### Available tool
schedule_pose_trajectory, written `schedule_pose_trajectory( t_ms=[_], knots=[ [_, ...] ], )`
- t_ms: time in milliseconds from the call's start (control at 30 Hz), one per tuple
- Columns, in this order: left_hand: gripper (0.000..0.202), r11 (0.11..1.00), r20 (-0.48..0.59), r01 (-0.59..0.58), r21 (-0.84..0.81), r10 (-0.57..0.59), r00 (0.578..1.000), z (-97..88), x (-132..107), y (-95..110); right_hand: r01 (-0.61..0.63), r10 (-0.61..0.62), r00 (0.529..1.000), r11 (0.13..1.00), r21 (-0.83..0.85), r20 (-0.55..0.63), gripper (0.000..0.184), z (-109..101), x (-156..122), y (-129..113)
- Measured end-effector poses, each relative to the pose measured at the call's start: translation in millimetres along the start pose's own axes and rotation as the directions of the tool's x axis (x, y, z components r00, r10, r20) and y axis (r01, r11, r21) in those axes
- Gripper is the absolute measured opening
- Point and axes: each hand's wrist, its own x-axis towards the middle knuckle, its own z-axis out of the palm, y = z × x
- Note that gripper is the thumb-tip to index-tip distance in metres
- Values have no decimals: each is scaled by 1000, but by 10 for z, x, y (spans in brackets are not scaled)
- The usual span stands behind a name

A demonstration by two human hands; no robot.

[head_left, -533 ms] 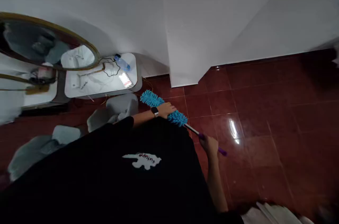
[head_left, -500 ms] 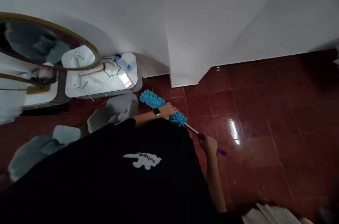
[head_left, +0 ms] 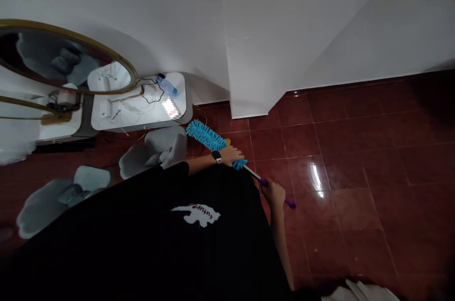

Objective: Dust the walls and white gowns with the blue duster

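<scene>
I hold a duster (head_left: 206,136) with a fluffy blue head and a purple handle across my front, above the red tiled floor. My left hand (head_left: 232,155), a watch on its wrist, is closed around the blue head near its lower end. Lower right of it, my right hand (head_left: 273,192) is wrapped round the purple handle, whose tip sticks out past the fingers. My black shirt hides both forearms in part.
A white side table (head_left: 106,123) with cables, a small bottle and a phone stands at the left wall. An oval gold-framed mirror (head_left: 131,71) leans beside it. Grey cushioned seats (head_left: 156,147) sit on the floor. A white wall corner (head_left: 245,102) juts out ahead.
The view has shifted slightly, and both hands with the duster have drawn a little closer to my body. My left hand has slid toward the lower end of the blue head.
</scene>
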Motion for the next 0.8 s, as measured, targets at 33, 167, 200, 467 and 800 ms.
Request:
schedule_pose_trajectory(
  t_ms=[33, 167, 200, 467, 800],
  knots=[
    [44, 1000, -16, 5, -24, -6, 1000, 13, -2, -24, 0, 0, 1000, 1000, -1, -1, 35, 4, 7, -11],
    [44, 997, -37, 23, -67, -26, 999, 55, -16, -64, 12, -12, 1000, 1000, -2, -12, 36, 31, 32, -21],
    [45, 998, -36, 25, -63, -27, 999, 58, -20, -56, 12, -12, 1000, 1000, 2, -14, 36, 42, 34, -18],
    [50, 982, -145, 161, 94, -146, 979, -58, -49, 129, -74, 74, 997, 989, 129, 4, 36, 221, -84, 50],
    [92, 778, -421, 609, -151, -608, 673, -534, -369, -135, -122, 103, 990, 970, 211, 100, 39, 165, -80, 101]
  ],
)
